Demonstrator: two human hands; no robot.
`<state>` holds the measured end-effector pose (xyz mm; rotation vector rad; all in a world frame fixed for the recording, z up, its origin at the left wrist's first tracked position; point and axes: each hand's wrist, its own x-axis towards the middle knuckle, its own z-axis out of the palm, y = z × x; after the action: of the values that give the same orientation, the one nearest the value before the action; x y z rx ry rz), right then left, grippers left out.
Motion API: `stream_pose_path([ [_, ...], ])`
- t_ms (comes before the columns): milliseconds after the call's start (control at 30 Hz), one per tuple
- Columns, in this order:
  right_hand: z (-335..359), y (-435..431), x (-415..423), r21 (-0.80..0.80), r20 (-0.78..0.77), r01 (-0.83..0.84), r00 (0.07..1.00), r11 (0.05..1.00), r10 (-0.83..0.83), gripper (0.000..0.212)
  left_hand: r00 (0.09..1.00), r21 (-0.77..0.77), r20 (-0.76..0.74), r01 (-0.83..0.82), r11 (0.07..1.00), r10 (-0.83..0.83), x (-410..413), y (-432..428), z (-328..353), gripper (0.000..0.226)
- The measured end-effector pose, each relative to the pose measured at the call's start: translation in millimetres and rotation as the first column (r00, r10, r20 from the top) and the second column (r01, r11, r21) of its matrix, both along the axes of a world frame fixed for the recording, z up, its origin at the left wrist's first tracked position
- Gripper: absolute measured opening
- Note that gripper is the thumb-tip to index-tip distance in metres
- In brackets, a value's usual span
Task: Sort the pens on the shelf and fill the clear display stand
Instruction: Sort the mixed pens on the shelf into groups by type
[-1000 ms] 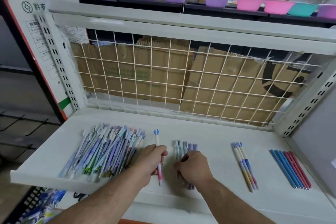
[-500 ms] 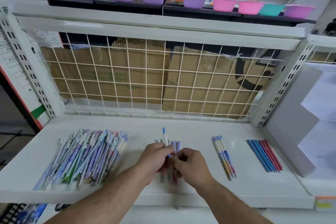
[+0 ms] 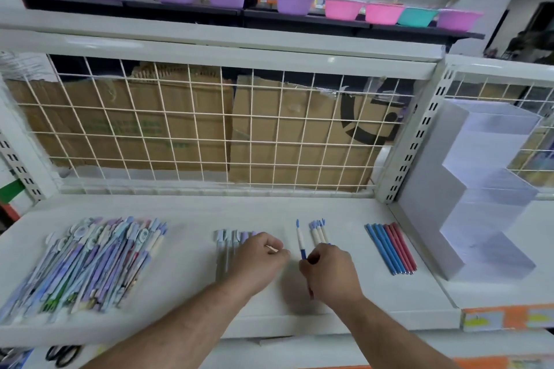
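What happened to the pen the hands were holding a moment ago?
The blue-tipped pen passed from the left hand to the right hand, which now grips it beside the matching group. The left hand let go and sits over the pale pens. The big pile and the blue and red pens stayed put.

bare shelf [image 3: 192, 210] ahead, wire grid [image 3: 192, 132] behind

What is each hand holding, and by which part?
The right hand pinches a pen at its blue middle. The left hand is curled; whether it holds anything cannot be told.
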<state>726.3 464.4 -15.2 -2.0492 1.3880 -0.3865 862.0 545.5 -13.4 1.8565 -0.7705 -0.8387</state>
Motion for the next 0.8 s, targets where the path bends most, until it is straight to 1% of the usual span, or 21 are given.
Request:
stream_pose_path([
  [100,-3.8,-14.0,-7.6,-0.041,-0.096,-0.015,0.995,0.999,0.011,0.012,1.000,-0.001,-0.014,-0.009,1.000,0.009,-6.9,-4.0,-4.0,0.009],
  [167,-7.8,-21.1,-11.4,-0.096,-0.166,-0.050,0.986,0.994,0.034,0.015,1.000,0.015,-0.022,-0.018,1.000,0.018,-9.4,-6.0,-5.8,0.008],
  [233,-11.1,-26.5,-13.3,-0.134,-0.192,-0.078,0.980,0.988,0.052,0.018,0.999,0.028,-0.021,-0.027,0.999,0.028,-11.1,-7.7,-7.1,0.007],
  [333,-12.6,-32.5,-13.6,-0.148,-0.132,-0.086,0.989,0.985,0.067,0.016,0.999,0.029,-0.014,-0.050,0.998,0.050,-14.5,-10.3,-7.9,0.005],
  [433,-11.0,-38.5,-18.6,-0.157,-0.001,-0.014,1.000,0.988,0.014,0.013,0.998,0.021,-0.018,-0.060,0.998,0.060,-18.5,-12.5,-7.2,0.005],
  [500,-10.8,-44.6,-26.1,-0.160,0.045,0.022,0.999,0.987,-0.015,0.013,0.997,0.024,-0.017,-0.069,0.997,0.069,-20.5,-13.7,-6.7,0.005],
  [633,-16.0,-57.6,-40.1,-0.141,-0.024,0.037,0.999,0.989,-0.041,0.017,0.997,0.038,-0.015,-0.077,0.996,0.077,-26.7,-17.2,-6.4,0.005],
  [700,-19.8,-61.6,-44.0,-0.132,-0.073,0.013,0.997,0.991,-0.023,0.020,0.997,0.045,-0.018,-0.071,0.996,0.072,-30.6,-19.8,-6.2,0.005],
  [800,-23.7,-65.2,-47.4,-0.117,-0.083,-0.031,0.996,0.993,0.021,0.021,0.998,0.056,-0.007,-0.056,0.997,0.056,-35.4,-23.0,-5.9,0.004],
])
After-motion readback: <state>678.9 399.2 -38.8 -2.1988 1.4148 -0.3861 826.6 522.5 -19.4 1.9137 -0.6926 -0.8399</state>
